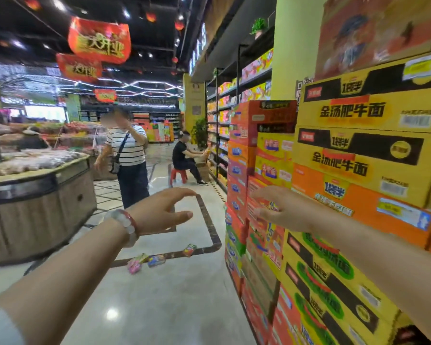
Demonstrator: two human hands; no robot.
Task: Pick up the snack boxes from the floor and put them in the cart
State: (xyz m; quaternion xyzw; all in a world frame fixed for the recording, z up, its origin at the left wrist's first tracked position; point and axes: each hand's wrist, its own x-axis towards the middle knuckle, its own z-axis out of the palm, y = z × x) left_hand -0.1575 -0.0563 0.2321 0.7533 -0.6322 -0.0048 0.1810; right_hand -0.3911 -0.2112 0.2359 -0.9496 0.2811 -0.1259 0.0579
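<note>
snack boxes (157, 259) on floor (159, 307) | stacked cartons (346, 170) right | produce stand (35, 195) left

Stacked cartons (353, 155) are seen at the right, with shelves (234, 100) behind them. A produce stand (38, 190) is placed at the left. A shopper (130, 155) is stood in the aisle; another person (184, 155) is seated on a red stool (178, 175). Red banners (98, 39) are hung overhead.

Glossy pale tiled floor (159, 295) with a dark inlaid border strip. Three small snack boxes are seen lying on it near the strip: pink one (137, 263), blue one (156, 260) just beside it, red-green one (189, 250) apart to the right. Stacked cartons (309, 270) are stood along the right edge.
</note>
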